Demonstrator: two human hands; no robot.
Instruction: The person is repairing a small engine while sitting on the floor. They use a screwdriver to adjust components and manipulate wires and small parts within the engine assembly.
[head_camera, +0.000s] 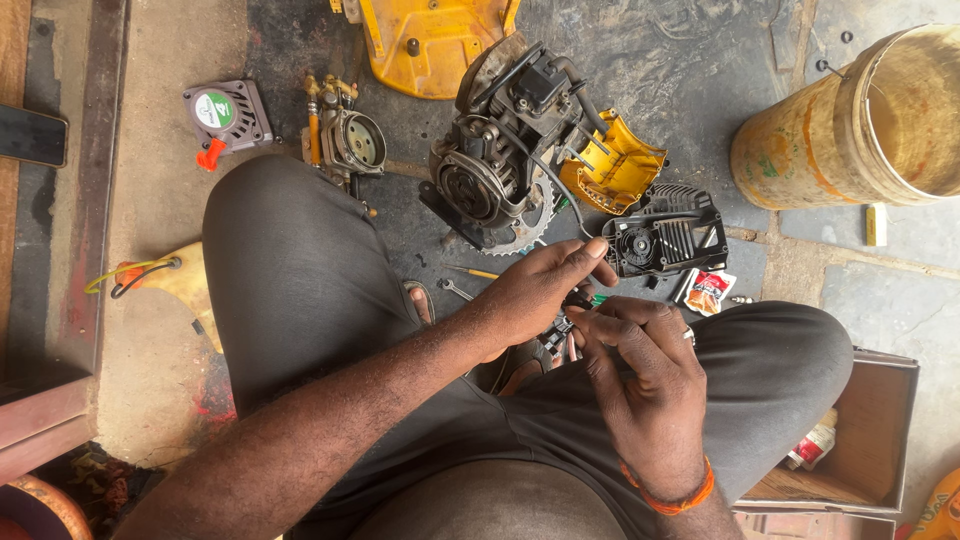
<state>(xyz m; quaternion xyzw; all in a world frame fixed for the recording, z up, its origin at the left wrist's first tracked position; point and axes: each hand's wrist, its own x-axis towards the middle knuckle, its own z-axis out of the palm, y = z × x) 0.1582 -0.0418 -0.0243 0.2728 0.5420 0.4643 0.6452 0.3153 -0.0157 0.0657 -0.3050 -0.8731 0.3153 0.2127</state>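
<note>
Head view looks down at a small black part (566, 318) pinched between two hands, just right of the middle of the picture, above the person's lap. The part is mostly hidden by fingers, so its shape is hard to tell. The left hand (540, 290) comes in from 8 o'clock and its fingers curl closed around the part. The right hand (640, 375) comes up from 6 o'clock and its fingertips pinch the same part from the other side. The right hand has a ring on one finger and an orange band (672, 497) on the wrist.

The person sits with both knees bent wide in dark grey trousers (300, 290). A foot in a sandal (515, 365) shows just below the hands.

At 12 o'clock from the hands, a small black engine (505, 150) with a toothed wheel lies on the stone floor (690, 70). Just to its right lies a yellow cover piece (615, 165), and below that a black cover with slots (665, 235). A small red and white packet (708, 292) lies at 2 o'clock, near the hands. A thin screwdriver (468, 271) and a small wrench (455, 289) lie at 10 o'clock.

Farther out at 11 o'clock sit a metal carburetor part (350, 140) and a grey starter cover with a red handle (228, 115). A big yellow shell (435, 40) lies at the top. A dirty yellow bucket (850, 130) stands at 2 o'clock, and an open cardboard box (860, 440) sits at 4 o'clock.
</note>
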